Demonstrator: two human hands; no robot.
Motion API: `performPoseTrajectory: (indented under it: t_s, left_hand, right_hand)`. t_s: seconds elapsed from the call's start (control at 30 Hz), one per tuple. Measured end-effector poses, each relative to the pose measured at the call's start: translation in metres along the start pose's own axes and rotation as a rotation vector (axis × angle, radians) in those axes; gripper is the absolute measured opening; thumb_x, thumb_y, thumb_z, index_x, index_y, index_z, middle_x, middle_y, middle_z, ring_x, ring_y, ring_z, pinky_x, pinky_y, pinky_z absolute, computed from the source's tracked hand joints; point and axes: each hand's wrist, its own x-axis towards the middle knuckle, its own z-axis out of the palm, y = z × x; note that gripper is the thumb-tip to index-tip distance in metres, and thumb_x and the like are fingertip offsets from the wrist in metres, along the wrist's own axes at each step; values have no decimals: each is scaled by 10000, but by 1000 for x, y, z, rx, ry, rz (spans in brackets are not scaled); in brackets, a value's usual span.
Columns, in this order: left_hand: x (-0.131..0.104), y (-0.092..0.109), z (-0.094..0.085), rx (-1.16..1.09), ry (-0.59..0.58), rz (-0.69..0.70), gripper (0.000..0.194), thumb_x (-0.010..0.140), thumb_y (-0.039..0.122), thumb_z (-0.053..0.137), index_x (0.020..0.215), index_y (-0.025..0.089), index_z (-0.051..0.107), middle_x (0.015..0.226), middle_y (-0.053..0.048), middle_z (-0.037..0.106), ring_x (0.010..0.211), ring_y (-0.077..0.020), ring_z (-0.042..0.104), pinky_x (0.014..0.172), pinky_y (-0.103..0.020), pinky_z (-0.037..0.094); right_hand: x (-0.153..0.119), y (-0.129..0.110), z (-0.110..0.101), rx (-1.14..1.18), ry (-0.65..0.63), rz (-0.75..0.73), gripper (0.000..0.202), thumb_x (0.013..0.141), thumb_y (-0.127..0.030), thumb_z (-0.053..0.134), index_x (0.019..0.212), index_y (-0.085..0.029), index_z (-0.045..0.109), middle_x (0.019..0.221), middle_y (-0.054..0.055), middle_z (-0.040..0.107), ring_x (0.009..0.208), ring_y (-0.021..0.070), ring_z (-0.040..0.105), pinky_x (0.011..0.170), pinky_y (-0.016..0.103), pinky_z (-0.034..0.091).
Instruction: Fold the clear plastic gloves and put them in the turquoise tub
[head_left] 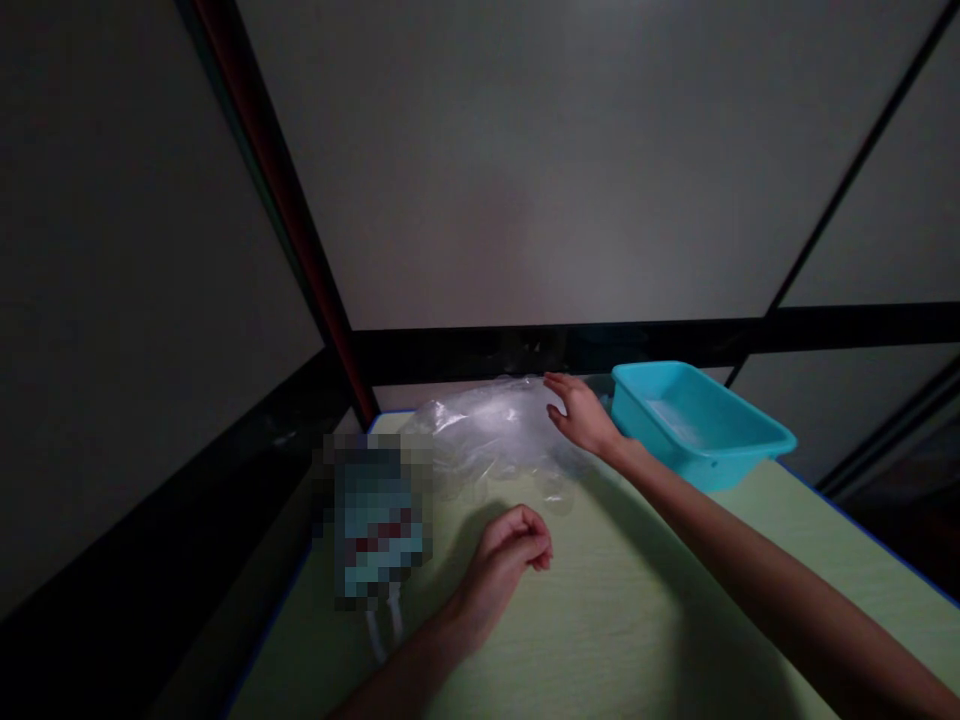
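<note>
A crumpled clear plastic bag [487, 425] is spread across the back of the pale green table [600, 620]. My right hand [585, 415] is stretched out at the bag's right side, thumb and fingers apart, with nothing held in it. Whether its fingertips touch the plastic I cannot tell. In front of the bag, my left hand [516, 540] hovers low over the table, its fingers curled in and the thumb lying against them. Nothing shows in its grip.
A turquoise plastic basin [701, 465] stands at the back right, just beyond my right wrist, with something whitish on its bottom. On the left lies a pixelated item [379, 525] with two pale strips [386, 622] sticking out. Light wall panels [525, 180] rise behind the table.
</note>
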Motion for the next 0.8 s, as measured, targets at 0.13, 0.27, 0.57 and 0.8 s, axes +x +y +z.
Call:
performPoseTrajectory:
  t_s: [0.13,0.27,0.57,0.8]
  left_hand:
    - [0,0,0,-8,-7,-4,72,592,201,602,593,163,541,540,11,506,545,-122,449,558,-256,306]
    - [0,0,0,-22,-11,0,74,602,197,605,593,161,541,538,11,509,547,-122,451,559,-253,309]
    - [0,0,0,-39,-9,1,42,599,180,587,600,160,550,538,15,520,537,-117,453,552,-252,309]
    - [3,-3,-1,-55,-14,1,52,598,175,598,590,151,553,522,17,523,529,-113,457,548,-248,308]
  right_hand:
    - [-6,-11,3,1,-23,-32,312,803,-83,414,1070,-133,567,1202,131,485,1130,242,431,945,399,349]
    - [-4,-25,23,-4,-171,-86,186,843,-201,507,1008,-151,576,1098,78,546,985,197,528,846,371,433]
    - [16,-49,45,-73,-175,35,285,872,-296,496,1124,-162,501,1140,80,515,953,199,544,791,402,464]
    - [17,-57,-7,-16,-76,-56,246,862,-201,450,1062,-111,563,1077,119,584,991,229,547,837,342,436]
